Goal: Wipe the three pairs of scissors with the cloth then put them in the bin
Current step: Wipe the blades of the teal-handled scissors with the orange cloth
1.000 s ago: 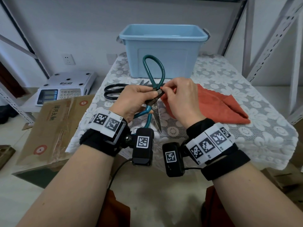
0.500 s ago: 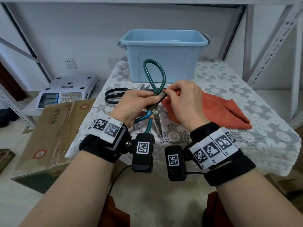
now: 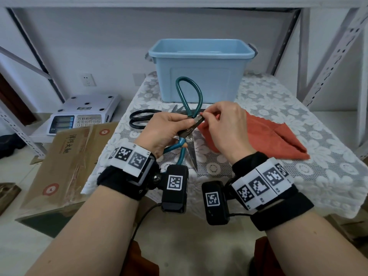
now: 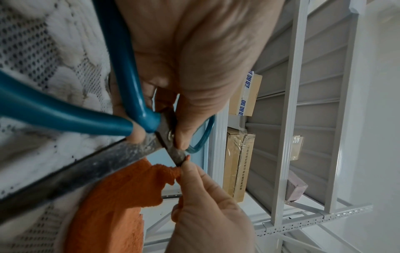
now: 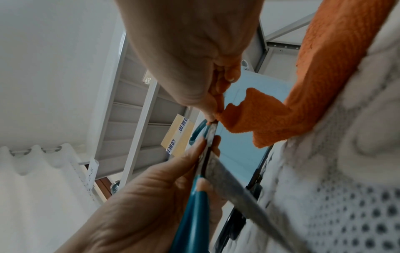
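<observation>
Left hand (image 3: 165,130): curled round the pivot of the teal scissors (image 3: 188,134), frame centre, blades spread.
Right hand (image 3: 225,126): pinches a corner of the orange cloth (image 3: 278,138) onto one blade's tip.
Cloth: rest lies on the lace table (image 3: 298,108), centre right.
Black scissors (image 3: 139,119): flat on the table, left of the hands.
Bin (image 3: 201,70): upper centre, by the table's far edge; contents cannot be told.
Room: bare lace right of the cloth.

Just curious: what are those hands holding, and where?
Left hand grips the teal scissors at the pivot; right hand pinches the cloth's edge around one blade tip.
</observation>
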